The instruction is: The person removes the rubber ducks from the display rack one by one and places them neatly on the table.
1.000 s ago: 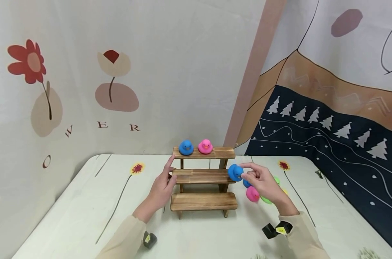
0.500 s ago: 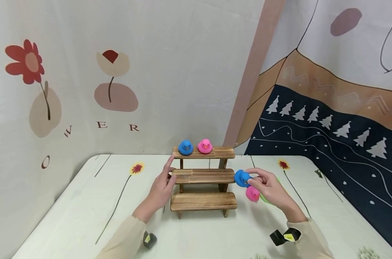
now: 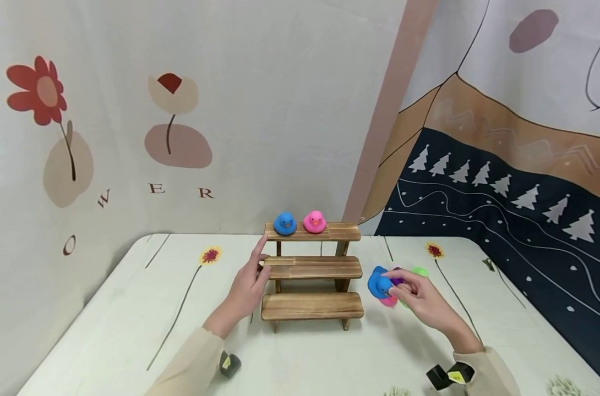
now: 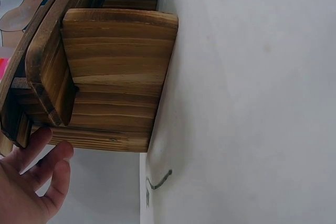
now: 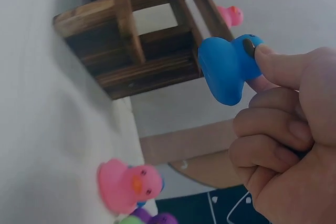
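My right hand (image 3: 424, 301) pinches a blue rubber duck (image 5: 220, 69) by the head between thumb and index finger, off the right end of a three-tier wooden stand (image 3: 312, 305). At the stand's left end is my left hand (image 3: 243, 294), its index finger extended up toward the top tier and fingertips against the wood. The top tier bears another blue duck (image 3: 285, 224) and a pink duck (image 3: 315, 222), side by side. Behind the held duck, a second pink duck (image 5: 118, 184) on the table is mostly hidden in the head view.
Beyond my right hand, a green duck (image 3: 420, 271) and a purple duck (image 5: 160, 219) show only in part among the cluster on the table. A printed cloth (image 3: 260, 110) hangs behind the stand, and a flower-printed cloth (image 3: 146, 308) covers the table.
My right hand has carried the blue duck right and down, from the middle tier's right end to in front of the cluster. The left hand stays at the stand.
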`<action>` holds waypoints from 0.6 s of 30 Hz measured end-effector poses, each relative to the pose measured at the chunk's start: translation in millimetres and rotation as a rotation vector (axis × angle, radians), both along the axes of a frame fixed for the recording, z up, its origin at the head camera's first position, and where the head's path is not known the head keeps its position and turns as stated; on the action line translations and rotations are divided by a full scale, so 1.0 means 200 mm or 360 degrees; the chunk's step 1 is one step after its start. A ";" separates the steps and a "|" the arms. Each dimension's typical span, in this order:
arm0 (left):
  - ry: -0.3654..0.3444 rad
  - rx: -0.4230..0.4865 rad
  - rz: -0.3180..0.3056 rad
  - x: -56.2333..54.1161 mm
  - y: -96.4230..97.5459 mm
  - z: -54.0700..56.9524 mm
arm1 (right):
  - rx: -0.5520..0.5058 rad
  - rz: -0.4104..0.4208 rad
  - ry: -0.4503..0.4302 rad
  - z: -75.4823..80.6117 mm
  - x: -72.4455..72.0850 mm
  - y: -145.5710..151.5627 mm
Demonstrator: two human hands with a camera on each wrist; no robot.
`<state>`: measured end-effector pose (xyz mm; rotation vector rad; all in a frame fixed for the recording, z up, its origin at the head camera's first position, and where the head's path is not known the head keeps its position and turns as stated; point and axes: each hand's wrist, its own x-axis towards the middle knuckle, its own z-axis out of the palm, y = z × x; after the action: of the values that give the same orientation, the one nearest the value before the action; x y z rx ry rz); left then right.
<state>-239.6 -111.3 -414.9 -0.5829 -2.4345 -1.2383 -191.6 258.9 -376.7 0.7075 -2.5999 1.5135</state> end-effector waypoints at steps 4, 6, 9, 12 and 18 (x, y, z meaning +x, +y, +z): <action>0.0010 0.0003 0.0007 0.00 0.00 0.00 | 0.0027 -0.0033 -0.0069 -0.02 0.02 0.03; 0.0028 -0.0006 0.0010 -0.01 0.00 0.00 | 0.0050 -0.0074 -0.0132 -0.03 0.03 0.05; 0.0049 -0.0010 0.0004 -0.01 0.00 0.00 | 0.0064 -0.0095 -0.0184 -0.04 0.04 0.06; 0.0067 -0.0017 -0.0003 -0.02 -0.01 0.00 | 0.0058 -0.0065 -0.0181 -0.04 0.04 0.07; 0.0043 -0.0023 -0.0012 -0.02 -0.01 0.00 | 0.0104 0.0029 -0.0271 -0.07 0.03 0.12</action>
<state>-242.7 -112.4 -415.4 -0.6093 -2.4227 -1.2090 -186.2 282.4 -391.7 0.6356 -2.7855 1.5653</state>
